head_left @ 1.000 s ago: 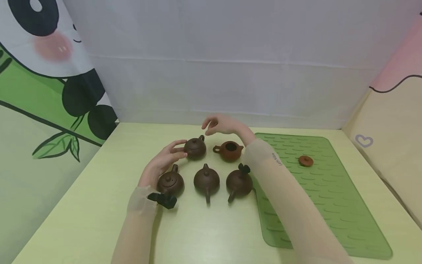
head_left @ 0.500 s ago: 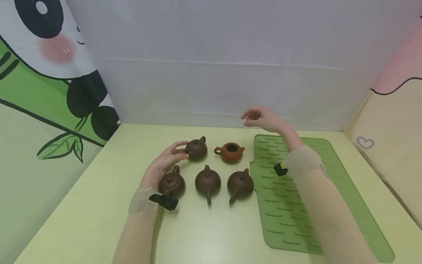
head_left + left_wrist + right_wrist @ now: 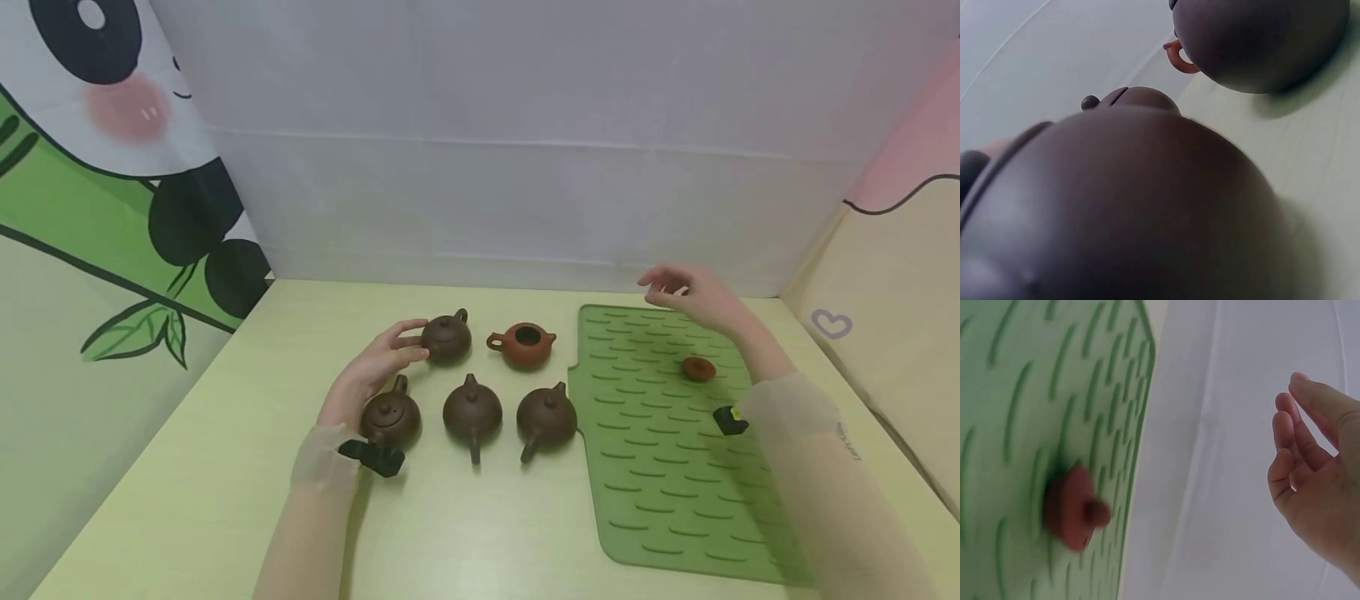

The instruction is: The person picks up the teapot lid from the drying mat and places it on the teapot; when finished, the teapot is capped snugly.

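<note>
My left hand rests its fingers and thumb against the left side of a dark brown lidded teapot in the back row. Raised over the far part of the green mat, my right hand holds nothing, its fingers loosely bent. Below it on the mat lies a small reddish-brown teapot lid, knob up; the right wrist view shows this lid apart from the hand. The reddish-brown teapot stands lidless, its round opening showing. A dark teapot body fills much of the left wrist view.
Three more dark teapots stand in the front row: one by the left wrist, a middle teapot and a right teapot beside the mat's edge. The ribbed green mat covers the table's right side. A pale cloth wall closes the back.
My right hand has swung right, from above the back teapots to over the green mat, holding nothing throughout. My left hand stays at the dark teapot. The teapots and lid have not moved.
</note>
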Motion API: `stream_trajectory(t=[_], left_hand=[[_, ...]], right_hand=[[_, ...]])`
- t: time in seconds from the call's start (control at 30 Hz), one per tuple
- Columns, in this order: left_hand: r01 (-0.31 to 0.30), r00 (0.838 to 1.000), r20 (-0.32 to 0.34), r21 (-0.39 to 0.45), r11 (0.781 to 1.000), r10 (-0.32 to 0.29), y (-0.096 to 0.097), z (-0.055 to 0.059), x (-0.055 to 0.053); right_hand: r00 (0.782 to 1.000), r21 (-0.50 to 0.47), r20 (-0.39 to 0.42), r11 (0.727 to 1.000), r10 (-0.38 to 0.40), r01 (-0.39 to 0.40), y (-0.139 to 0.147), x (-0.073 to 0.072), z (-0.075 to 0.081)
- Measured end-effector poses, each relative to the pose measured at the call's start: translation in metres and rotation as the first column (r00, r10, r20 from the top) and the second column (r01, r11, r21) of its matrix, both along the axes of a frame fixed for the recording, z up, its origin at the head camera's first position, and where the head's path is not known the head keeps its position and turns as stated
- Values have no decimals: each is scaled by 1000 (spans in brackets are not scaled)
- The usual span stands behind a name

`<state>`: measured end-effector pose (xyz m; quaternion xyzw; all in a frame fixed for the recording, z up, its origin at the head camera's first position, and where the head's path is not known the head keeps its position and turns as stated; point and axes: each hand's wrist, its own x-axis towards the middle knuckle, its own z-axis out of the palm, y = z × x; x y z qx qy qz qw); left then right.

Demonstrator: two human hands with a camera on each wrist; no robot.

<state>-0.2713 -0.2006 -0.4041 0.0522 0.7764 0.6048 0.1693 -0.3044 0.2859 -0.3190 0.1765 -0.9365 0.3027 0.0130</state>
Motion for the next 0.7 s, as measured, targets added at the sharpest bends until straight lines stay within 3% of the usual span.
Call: stream_trajectory(t=[0.13,0.27,0.4,0.53,0.7], left_hand=[[-2,1000,-13,-15,1000,2,-1,-1,-3],[-34,999,-42,-12,999,33,-2,7,-2],[-131,985,-115,-26,991,128,0,28,6],[-245,955,-184,-38,969,234,10,54,13],[-267,927,-265,31,963,266,42,76,15]], right_hand=[[999,9,-30,1000,-29,29,23,10,-7],[998,-13,-57,999,-37,36,41,20,-15],[998,-17,-61,999,-33,32,53,26,-25],[998,22,-63,1000,-11,12,66,30,-34],[999,56,-41,998,4,-2,77,35,-41]])
